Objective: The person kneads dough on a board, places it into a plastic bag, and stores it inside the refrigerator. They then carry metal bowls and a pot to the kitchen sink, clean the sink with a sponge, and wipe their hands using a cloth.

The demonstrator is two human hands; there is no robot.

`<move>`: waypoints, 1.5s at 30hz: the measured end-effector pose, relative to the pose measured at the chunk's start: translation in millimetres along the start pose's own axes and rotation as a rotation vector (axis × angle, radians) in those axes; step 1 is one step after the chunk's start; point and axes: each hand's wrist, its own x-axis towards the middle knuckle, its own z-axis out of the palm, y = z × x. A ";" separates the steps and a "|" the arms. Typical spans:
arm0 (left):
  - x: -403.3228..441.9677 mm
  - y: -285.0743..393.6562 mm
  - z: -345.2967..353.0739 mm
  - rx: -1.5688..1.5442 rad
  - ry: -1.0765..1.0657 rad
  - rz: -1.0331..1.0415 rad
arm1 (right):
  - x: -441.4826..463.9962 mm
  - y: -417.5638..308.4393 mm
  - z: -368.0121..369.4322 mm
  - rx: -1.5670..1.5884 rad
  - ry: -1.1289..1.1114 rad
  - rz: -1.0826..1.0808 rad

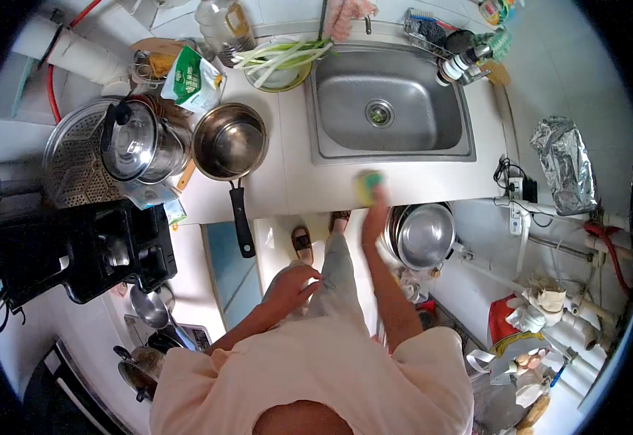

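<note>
Holding a blurred sponge [365, 190], right hand [379, 199] indistinct too

Bright, diffuse light on my remote feed: sheen across the sink [342, 101], motion-blurred sponge [368, 187] just nearside of it, black-rimmed fisheye distortion around.

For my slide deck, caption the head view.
Right hand holding a yellow-green sponge at the white counter, in front of the steel sink.

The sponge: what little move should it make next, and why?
Perhaps a small wipe along the counter in front of the sink: the right hand holds the sponge over that strip, while the left hand is away from it. Blur hides whether the sponge touches.
</note>
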 end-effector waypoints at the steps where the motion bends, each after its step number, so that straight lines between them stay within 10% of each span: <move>1: -0.2 2.7 -0.8 -0.025 0.021 -0.013 | -24.6 -25.5 23.9 0.147 -0.066 -0.185; 7: -5.4 3.9 -7.8 0.073 0.042 0.008 | 10.5 -115.9 51.5 0.303 -0.318 -0.432; 10: -13.7 4.9 -19.1 0.013 0.070 0.003 | 82.2 -88.0 20.0 0.351 0.039 0.022; 12: -19.2 2.4 -17.7 0.044 0.111 0.017 | 120.3 -52.4 -4.5 0.155 0.373 -0.116; 16: -19.8 1.0 -15.6 0.032 0.080 0.012 | 73.4 -49.4 23.5 0.226 0.063 0.090; 20: -7.6 11.9 -10.0 0.004 0.065 0.025 | 29.0 -105.1 81.7 0.254 -0.057 -0.285; 22: 2.2 14.0 -11.3 0.061 0.031 0.037 | 39.9 -93.3 75.6 0.386 -0.147 0.089; 30: 41.6 24.2 -9.0 0.013 0.037 -0.010 | 205.4 52.7 -144.1 0.126 0.393 0.051; 33: 64.2 22.3 3.0 0.007 0.014 0.022 | 207.7 84.5 -139.7 -0.106 0.303 0.158; 38: 110.0 48.0 16.7 -0.012 0.006 0.067 | 155.2 56.9 -80.4 0.163 0.029 -0.266; 40: 125.6 54.1 21.9 -0.009 -0.015 0.060 | 166.1 35.8 -102.8 0.217 -0.190 0.025; 45: 152.6 49.9 34.7 -0.039 -0.005 0.011 | 251.8 117.5 -188.2 -0.060 0.431 0.262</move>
